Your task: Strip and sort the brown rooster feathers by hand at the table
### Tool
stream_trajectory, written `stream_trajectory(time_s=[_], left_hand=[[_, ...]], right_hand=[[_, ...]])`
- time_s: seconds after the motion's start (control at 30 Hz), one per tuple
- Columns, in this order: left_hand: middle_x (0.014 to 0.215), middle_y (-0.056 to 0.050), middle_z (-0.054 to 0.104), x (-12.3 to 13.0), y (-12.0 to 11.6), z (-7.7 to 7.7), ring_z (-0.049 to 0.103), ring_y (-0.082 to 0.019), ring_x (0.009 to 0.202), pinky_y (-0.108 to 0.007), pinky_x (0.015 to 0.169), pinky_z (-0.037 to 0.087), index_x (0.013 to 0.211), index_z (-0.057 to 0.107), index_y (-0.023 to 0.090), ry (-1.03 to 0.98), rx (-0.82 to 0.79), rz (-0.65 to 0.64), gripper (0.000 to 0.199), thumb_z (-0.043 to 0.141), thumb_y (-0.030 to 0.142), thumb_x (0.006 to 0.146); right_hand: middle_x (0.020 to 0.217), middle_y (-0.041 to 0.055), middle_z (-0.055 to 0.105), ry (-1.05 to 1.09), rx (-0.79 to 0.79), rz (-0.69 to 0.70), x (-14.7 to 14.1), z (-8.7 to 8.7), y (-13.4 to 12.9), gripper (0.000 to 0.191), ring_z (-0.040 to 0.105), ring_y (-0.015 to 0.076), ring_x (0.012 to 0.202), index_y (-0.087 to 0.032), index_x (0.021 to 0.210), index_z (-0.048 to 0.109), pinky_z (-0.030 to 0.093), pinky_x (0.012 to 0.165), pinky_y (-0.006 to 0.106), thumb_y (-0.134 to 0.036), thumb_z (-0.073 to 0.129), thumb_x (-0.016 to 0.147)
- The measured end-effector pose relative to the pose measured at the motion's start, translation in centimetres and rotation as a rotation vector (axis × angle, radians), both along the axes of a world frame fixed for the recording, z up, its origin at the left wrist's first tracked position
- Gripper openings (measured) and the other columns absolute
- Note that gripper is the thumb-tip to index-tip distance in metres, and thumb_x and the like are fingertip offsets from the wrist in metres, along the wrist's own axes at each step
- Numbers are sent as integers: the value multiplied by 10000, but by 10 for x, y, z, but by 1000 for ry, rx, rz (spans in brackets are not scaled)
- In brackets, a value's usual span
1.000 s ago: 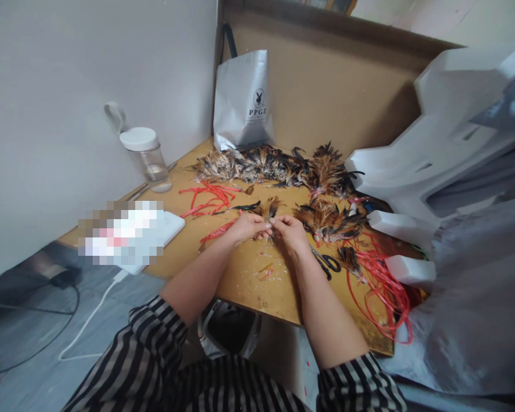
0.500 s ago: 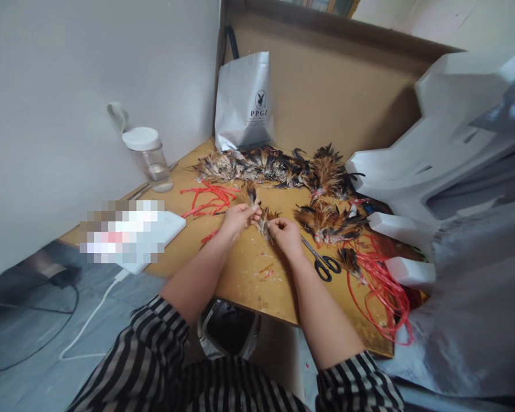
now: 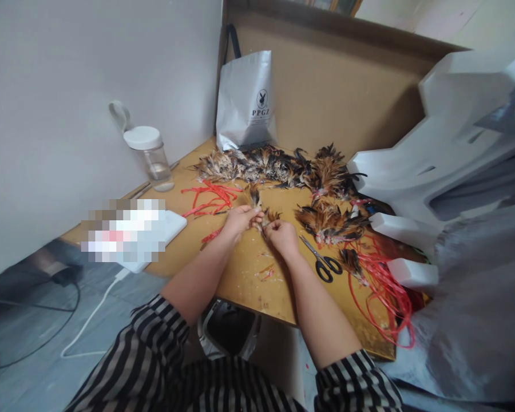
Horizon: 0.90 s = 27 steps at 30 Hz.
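My left hand (image 3: 244, 218) pinches small brown feathers (image 3: 254, 197) whose dark tips stick up above the fingers. Close beside it, my right hand (image 3: 282, 236) is closed on a second small tuft of feathers (image 3: 272, 216), partly hidden by the fingers. Beyond both hands lies a long pile of feathers (image 3: 266, 165), brown, black and pale. To the right is a bunch of feathers (image 3: 328, 223) bound at its base with pinkish string. Black-handled scissors (image 3: 325, 265) rest near my right wrist, blades pointing toward the hand.
Red strings lie at left (image 3: 212, 197) and in a tangle at right (image 3: 384, 286). A clear bottle (image 3: 153, 163) and a silver bag (image 3: 244, 103) stand at the back. A white device (image 3: 174, 223) with a cable is at the left edge; white foam pieces (image 3: 399, 232) border the right.
My right hand has moved slightly left, closer to my left hand, and covers more of the feathers. The left hand keeps its pinch.
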<state>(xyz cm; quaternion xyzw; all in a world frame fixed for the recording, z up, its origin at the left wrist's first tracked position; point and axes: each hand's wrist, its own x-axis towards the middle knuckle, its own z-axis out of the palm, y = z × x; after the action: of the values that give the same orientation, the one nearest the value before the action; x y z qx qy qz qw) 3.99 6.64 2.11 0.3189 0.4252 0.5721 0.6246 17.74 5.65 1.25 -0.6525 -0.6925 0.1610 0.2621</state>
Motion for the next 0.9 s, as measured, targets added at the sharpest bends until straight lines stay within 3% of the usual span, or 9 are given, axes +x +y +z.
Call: stream_trajectory(time_s=[0.13,0.3,0.53,0.67,0.77,0.83,0.9], left_hand=[[711,-66,649,0,0,-1,527,-39,496,-141,436,364,686,615,83,-4,-7,-13,177,698,237,661],[650,-65,638,1,-1,-5,558,-64,526,-147,470,382,715,644,78,34,-2,-129,184,711,233,640],[633,-64,638,1,0,-6,537,-56,509,-147,467,364,717,658,75,42,59,-132,198,705,253,644],[654,-63,639,0,1,-3,536,-51,528,-144,480,376,687,654,71,-35,80,-107,171,704,230,647],[674,-66,639,-2,0,-1,528,-46,537,-147,505,396,712,659,70,-104,97,-147,158,701,212,658],[704,-68,643,-3,-1,0,532,-46,550,-150,522,407,728,659,73,-148,105,-176,142,695,196,667],[717,-66,641,-4,-1,1,539,-48,565,-154,542,416,742,659,75,-173,108,-207,129,685,183,678]], right_hand=[[552,9,587,32,93,2,8,7,-5,237,460,107,482,-166,642,639,275,466,214,-336,484,701],[644,29,620,-61,247,38,8,18,-14,209,500,124,563,-178,655,621,303,533,223,-301,471,733],[682,39,622,-97,249,132,3,20,-18,214,495,125,579,-179,655,625,301,543,229,-332,501,738],[653,23,620,147,170,140,9,19,-11,287,492,124,566,-166,711,655,316,537,230,-400,491,747],[562,0,564,409,137,95,15,18,-5,326,453,114,520,-145,646,628,311,515,233,-431,497,736],[463,-32,469,596,24,82,16,19,-4,334,369,87,439,-151,569,569,264,455,227,-454,539,705],[418,-60,391,792,-199,119,17,20,-4,339,268,57,377,-159,546,522,184,400,215,-468,591,666]])
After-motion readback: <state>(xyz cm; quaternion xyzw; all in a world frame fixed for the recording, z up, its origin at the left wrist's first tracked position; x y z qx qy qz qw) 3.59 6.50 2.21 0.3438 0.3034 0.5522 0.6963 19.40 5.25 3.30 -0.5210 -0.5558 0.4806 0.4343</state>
